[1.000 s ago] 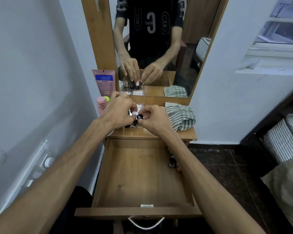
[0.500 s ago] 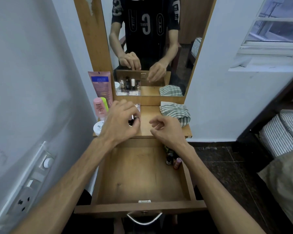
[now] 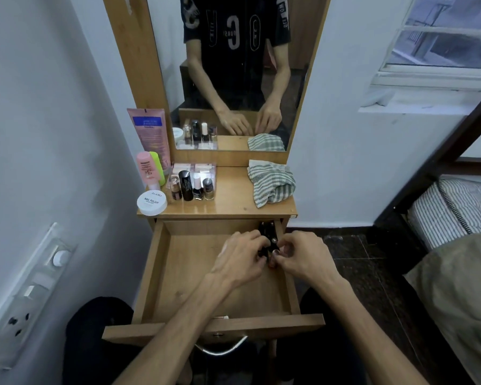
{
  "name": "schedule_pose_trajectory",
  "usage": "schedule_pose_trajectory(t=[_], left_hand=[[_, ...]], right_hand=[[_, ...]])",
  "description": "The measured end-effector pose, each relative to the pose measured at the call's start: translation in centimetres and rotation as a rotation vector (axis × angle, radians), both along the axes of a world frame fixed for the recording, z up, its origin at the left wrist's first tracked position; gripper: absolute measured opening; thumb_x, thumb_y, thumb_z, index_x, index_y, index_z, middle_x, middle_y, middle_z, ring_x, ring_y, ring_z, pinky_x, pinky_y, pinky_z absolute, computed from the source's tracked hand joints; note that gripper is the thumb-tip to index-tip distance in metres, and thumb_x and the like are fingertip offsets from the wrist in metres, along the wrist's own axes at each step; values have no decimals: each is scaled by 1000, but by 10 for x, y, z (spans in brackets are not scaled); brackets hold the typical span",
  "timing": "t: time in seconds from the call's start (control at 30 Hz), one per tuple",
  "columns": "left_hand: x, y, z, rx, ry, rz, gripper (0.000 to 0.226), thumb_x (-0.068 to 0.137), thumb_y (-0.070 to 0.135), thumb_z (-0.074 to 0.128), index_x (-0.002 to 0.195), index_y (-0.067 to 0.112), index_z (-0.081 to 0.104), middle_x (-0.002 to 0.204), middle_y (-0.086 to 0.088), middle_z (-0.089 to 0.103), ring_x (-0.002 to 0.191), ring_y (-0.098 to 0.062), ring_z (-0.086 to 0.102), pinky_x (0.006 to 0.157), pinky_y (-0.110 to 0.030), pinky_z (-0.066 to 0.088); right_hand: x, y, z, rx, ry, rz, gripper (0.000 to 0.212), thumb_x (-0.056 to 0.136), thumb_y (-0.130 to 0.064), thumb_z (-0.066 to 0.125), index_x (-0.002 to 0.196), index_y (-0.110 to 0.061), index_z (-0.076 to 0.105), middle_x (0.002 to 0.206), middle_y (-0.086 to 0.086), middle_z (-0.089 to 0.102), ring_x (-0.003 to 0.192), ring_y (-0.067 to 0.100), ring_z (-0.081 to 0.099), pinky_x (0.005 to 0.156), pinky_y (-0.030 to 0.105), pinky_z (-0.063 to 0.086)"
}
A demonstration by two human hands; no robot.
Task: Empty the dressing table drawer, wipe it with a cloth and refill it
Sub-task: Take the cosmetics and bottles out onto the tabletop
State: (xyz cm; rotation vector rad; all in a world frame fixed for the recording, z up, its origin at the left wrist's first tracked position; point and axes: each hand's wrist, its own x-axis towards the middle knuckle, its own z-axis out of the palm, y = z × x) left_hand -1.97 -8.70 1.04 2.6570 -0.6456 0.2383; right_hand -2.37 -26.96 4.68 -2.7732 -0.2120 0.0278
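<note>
Both hands curl around small dark bottles [image 3: 267, 240] in the far right corner of the open drawer [image 3: 178, 290]: left hand [image 3: 240, 259] and right hand [image 3: 300, 257] almost touching. Beyond them on the bench [image 3: 233, 207] lie a striped cloth [image 3: 271, 182] and standing cosmetics [image 3: 192, 187].

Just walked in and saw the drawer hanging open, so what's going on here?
A person is clearing out the dressing table drawer. Both the left hand and the right hand are down in its back right corner, gripping the small dark bottles left there. Other bottles already stand on the tabletop near a nail polish remover tub, and a striped cloth lies unused there.
</note>
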Motion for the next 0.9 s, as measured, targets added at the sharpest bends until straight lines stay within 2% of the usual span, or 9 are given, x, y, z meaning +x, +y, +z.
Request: schedule_pose_trajectory(t=[0.23,0.4,0.53,0.7,0.8,0.9], left_hand=[[4,-9,-2,-3,23,70,30,85,30,66,114,23,69,105,6,66,93,-17,64,83,-31,44],[4,-6,-7,-48,63,92,22,82,27,67,103,23,68,99,7,64,86,-19,63,80,-35,50],[1,-1,-4,-55,65,70,15,78,28,66,91,21,65,94,8,62,80,-19,62,77,-37,51],[-9,19,9,-98,53,91,15,74,37,61,79,23,62,82,9,62,72,-14,59,69,-31,48],[-13,40,25,-157,19,115,15,71,37,67,76,25,61,77,12,62,69,-8,56,61,-25,44],[-13,66,47,-215,-52,131,16,69,32,74,78,26,62,75,14,61,68,-4,54,61,-22,41]], right_hand=[[-5,-3,-21,29,-84,16,18,88,-49,71,93,-31,72,84,-14,63,76,6,59,66,27,52],[-8,-1,-24,61,-108,14,16,85,-47,72,82,-32,67,78,-15,58,68,4,55,58,20,39],[-14,2,-23,134,-98,-18,18,77,-47,73,74,-32,64,71,-16,59,66,3,57,58,20,44],[-16,11,-8,262,-105,-22,17,74,-46,75,73,-32,66,68,-16,64,66,3,62,58,22,51],[-12,24,7,374,-124,-9,16,73,-44,79,72,-32,68,71,-17,69,68,3,64,57,21,50],[-4,41,23,500,-137,54,13,76,-39,80,73,-31,69,73,-16,73,70,5,67,61,27,55]])
